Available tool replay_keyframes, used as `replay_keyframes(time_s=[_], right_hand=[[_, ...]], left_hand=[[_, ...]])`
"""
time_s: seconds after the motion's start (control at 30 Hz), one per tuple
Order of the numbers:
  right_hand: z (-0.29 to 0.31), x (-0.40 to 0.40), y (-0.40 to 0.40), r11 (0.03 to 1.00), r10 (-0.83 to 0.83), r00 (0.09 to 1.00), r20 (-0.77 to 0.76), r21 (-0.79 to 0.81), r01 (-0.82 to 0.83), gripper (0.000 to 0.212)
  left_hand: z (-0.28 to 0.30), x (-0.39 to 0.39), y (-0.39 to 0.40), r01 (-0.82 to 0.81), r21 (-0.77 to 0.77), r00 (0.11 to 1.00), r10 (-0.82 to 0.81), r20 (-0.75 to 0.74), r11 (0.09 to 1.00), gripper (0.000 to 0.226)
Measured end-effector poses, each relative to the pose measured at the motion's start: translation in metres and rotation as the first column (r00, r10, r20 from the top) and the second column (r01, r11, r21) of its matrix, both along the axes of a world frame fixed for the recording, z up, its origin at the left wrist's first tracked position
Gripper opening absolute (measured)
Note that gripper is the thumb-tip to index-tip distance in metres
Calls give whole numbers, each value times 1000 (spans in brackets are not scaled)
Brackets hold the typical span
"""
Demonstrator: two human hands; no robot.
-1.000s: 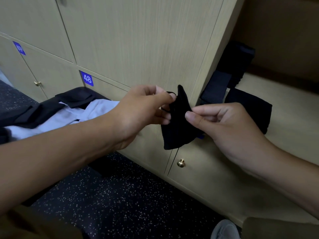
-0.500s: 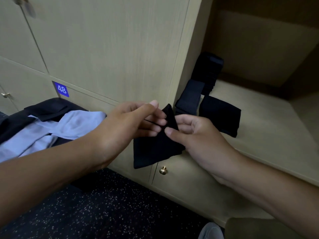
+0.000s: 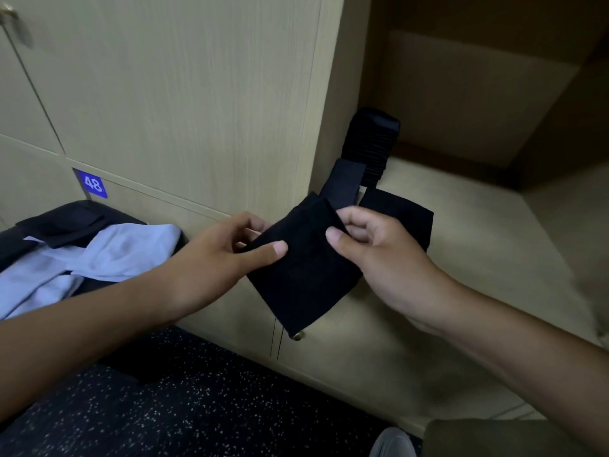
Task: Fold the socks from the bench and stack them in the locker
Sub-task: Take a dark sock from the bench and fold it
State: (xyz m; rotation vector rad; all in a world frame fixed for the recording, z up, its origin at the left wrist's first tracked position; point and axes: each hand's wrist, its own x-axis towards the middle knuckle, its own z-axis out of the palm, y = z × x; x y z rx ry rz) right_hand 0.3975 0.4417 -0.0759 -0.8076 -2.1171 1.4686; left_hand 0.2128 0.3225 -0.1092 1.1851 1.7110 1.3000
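Black sock (image 3: 306,268), centre: matt knit cloth, fine even weave, held in grip of left hand (image 3: 211,258) and right hand (image 3: 389,258). Folded black socks (image 3: 405,216) on locker shelf (image 3: 487,258), 1 o'clock: same matt cloth; upright one ribbed. Locker doors (image 3: 184,94), 11 o'clock: pale wood-grain laminate, smooth, satin. Door knob (image 3: 296,336), 6 o'clock: brass-coloured metal, glossy. Number plate (image 3: 93,184), 9 o'clock: blue, smooth. Pale blue cloth (image 3: 99,255), 9 o'clock: soft, matt. Floor (image 3: 184,413), 7 o'clock: dark, speckled, matt.
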Motion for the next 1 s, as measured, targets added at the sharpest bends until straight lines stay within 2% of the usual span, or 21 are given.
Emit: replay_keyframes(time_s=[0.07, 0.13, 0.2, 0.33, 0.5, 0.57, 0.63, 0.73, 0.87, 1.0], right_hand=[[4, 2, 6, 998, -36, 999, 19, 55, 35, 15], [6, 4, 14, 991, -100, 995, 20, 86, 98, 14], [8, 7, 22, 983, -180, 984, -11, 41, 180, 15], [12, 13, 31, 946, -252, 962, -102, -238, 222, 29], [26, 23, 35, 854, -251, 948, -197, -507, 121, 23], [27, 24, 37, 861, -266, 946, -186, -487, 146, 18], [26, 25, 38, 892, -297, 941, -161, -400, 213, 10], [26, 25, 49, 912, -368, 915, -165, -255, 321, 13], [20, 28, 84, 868, -495, 849, -183, -139, 476, 16], [8, 28, 115, 837, -546, 829, -119, -113, 535, 21]], left_hand=[[2, 4, 2, -36, 32, 998, 34, 58, 999, 9], [4, 7, 5, -49, 40, 995, 45, 90, 998, 8], [3, 10, 10, -54, 53, 991, 47, 129, 997, 12], [6, 20, 21, -92, 107, 967, 64, 247, 990, 14], [13, 32, 36, -145, 187, 953, 86, 290, 972, 17], [16, 37, 41, -144, 213, 957, 81, 280, 966, 19], [19, 40, 46, -130, 217, 965, 73, 252, 967, 15], [21, 40, 51, -101, 191, 979, 64, 194, 976, 13], [22, 42, 52, -79, 157, 995, 69, 74, 984, 16], [16, 43, 51, -56, 110, 998, 60, -36, 992, 15]])
